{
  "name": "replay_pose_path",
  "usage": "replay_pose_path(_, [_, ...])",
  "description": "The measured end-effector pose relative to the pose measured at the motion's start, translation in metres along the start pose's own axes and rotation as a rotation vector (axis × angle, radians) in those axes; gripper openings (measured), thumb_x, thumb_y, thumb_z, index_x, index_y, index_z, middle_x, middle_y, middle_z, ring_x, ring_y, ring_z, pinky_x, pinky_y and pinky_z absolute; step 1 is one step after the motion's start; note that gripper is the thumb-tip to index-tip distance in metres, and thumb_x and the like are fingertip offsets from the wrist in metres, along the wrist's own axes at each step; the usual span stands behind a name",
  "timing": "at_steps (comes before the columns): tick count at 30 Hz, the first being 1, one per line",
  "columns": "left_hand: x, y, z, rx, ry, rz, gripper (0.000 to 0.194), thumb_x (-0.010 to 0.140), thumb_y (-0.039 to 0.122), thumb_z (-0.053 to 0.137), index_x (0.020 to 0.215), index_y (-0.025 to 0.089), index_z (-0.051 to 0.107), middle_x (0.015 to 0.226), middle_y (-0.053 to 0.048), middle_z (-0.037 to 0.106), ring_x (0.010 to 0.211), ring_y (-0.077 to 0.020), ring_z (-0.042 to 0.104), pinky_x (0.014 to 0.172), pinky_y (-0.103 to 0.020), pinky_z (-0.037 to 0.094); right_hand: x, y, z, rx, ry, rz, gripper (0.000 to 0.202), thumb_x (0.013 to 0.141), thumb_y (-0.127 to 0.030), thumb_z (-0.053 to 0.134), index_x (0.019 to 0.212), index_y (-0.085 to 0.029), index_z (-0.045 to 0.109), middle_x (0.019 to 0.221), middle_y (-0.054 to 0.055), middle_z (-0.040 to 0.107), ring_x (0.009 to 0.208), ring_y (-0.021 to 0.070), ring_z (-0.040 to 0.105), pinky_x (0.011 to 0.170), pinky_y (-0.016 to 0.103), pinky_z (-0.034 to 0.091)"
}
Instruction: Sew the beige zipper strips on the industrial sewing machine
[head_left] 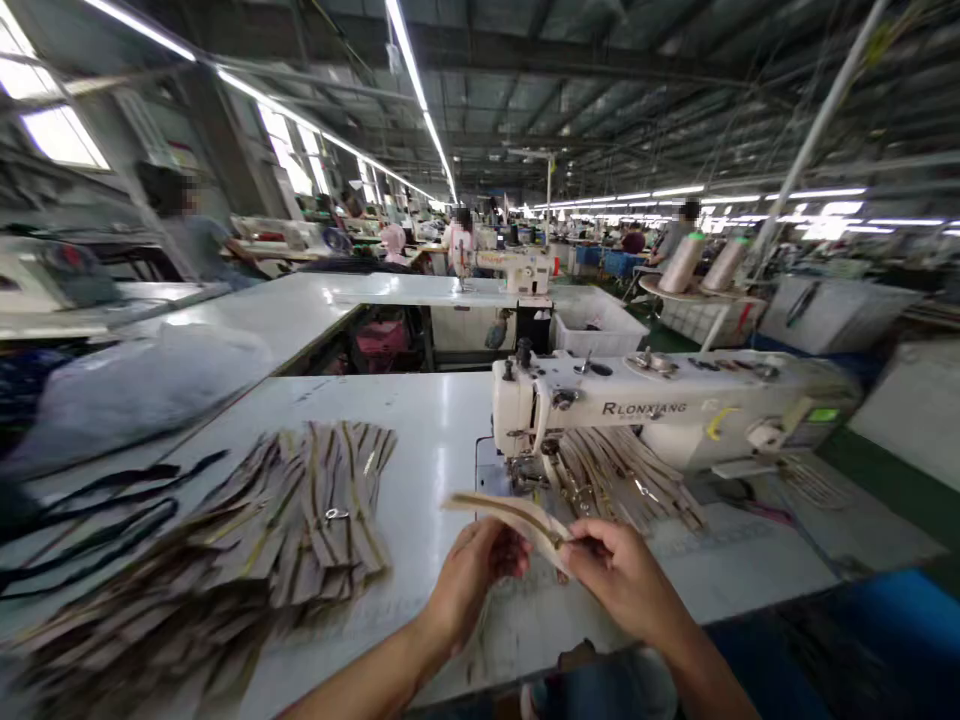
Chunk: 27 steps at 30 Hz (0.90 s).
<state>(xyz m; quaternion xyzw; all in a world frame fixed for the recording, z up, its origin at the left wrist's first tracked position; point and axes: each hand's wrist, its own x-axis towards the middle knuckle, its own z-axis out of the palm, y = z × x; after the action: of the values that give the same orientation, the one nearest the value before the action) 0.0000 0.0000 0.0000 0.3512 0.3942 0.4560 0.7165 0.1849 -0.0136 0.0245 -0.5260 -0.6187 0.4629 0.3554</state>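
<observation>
1. Pinching strip in right hand, above table, near front edge; left hand curled beside, grip unclear.
2. Loose at table's left: strip pile; under sewing machine: another bundle.
3. Done versus left: can't tell.

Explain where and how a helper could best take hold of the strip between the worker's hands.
Probably by its left end, pinched flat between thumb and finger, coming from the left. The strip looks long, thin and bowed; that end juts out free above the left hand, while the right hand pinches near the other.
</observation>
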Motion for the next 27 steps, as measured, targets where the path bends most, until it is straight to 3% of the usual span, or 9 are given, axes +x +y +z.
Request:
replay_pose_path(2, [-0.007,0.001,-0.001,-0.066,-0.093,0.02,0.064,0.078,0.074,0.047,0.078,0.012,0.061,0.076,-0.007,0.061,0.068,-0.0172,0.054,0.065,-0.028,0.041,0.006,0.005,0.01,0.077,0.006,0.02,0.023,0.08,-0.037,0.06,0.084,-0.015,0.06,0.068,0.0,0.059,0.062,0.0128,0.051,0.057,0.023,0.039])
replay_pose_path(4, [-0.012,0.0,-0.002,-0.051,-0.11,0.061,0.07,0.079,0.079,0.04,0.077,0.012,0.061,0.073,-0.007,0.059,0.067,-0.0173,0.054,0.065,-0.028,0.042,0.012,0.007,0.02,0.133,0.007,0.028,0.026,0.079,-0.041,0.062,0.083,-0.016,0.057,0.066,-0.001,0.057,0.058,0.012,0.05,0.054,0.022,0.039])
replay_pose_path(9, [-0.007,-0.01,-0.008,0.263,0.108,0.253,0.045,0.078,0.057,0.067,0.073,0.012,0.06,0.065,-0.001,0.056,0.061,-0.0132,0.05,0.06,-0.023,0.04,0.014,0.008,0.038,0.133,0.012,-0.013,0.029,0.081,-0.046,0.061,0.085,-0.018,0.057,0.074,0.002,0.062,0.062,0.0151,0.058,0.051,0.022,0.045])
replay_pose_path(12, [0.001,-0.015,-0.016,0.323,0.239,0.364,0.042,0.081,0.054,0.064,0.078,0.013,0.061,0.063,0.001,0.055,0.06,-0.0119,0.049,0.06,-0.022,0.041,0.01,0.009,0.041,-0.015,-0.024,0.021,0.029,0.086,-0.046,0.053,0.089,-0.018,0.059,0.071,0.003,0.064,0.055,0.0149,0.059,0.047,0.022,0.043])
replay_pose_path(14, [0.005,-0.015,-0.02,0.273,0.252,0.328,0.042,0.08,0.054,0.065,0.088,0.013,0.062,0.064,0.001,0.058,0.062,-0.0127,0.053,0.062,-0.023,0.045,0.01,0.01,0.042,-0.125,-0.042,0.028,0.032,0.089,-0.047,0.047,0.083,-0.017,0.059,0.063,0.002,0.062,0.047,0.0134,0.055,0.046,0.022,0.039])
replay_pose_path(19, [0.015,-0.01,-0.019,-0.023,0.179,0.156,0.054,0.069,0.052,0.077,0.103,0.013,0.062,0.083,-0.006,0.069,0.072,-0.0186,0.064,0.067,-0.027,0.052,0.022,0.012,0.055,-0.323,0.06,-0.112,0.041,0.092,-0.05,0.04,0.073,-0.018,0.058,0.064,0.005,0.062,0.059,0.0173,0.059,0.053,0.025,0.036])
replay_pose_path(24, [0.032,0.001,-0.023,-0.117,0.227,0.077,0.039,0.071,0.043,0.079,0.087,0.009,0.067,0.076,-0.009,0.07,0.068,-0.0172,0.066,0.063,-0.023,0.053,0.033,0.007,0.08,-0.376,0.142,-0.146,0.045,0.094,-0.048,0.03,0.071,-0.019,0.055,0.057,0.005,0.059,0.05,0.0166,0.054,0.049,0.026,0.029])
replay_pose_path(27, [0.047,0.01,-0.031,-0.079,0.356,0.073,0.026,0.079,0.033,0.074,0.079,0.007,0.066,0.071,-0.011,0.069,0.063,-0.016,0.066,0.061,-0.022,0.054,0.028,0.007,0.091,-0.433,0.228,-0.204,0.047,0.095,-0.047,0.028,0.069,-0.019,0.056,0.058,0.006,0.06,0.051,0.0173,0.054,0.051,0.028,0.027])
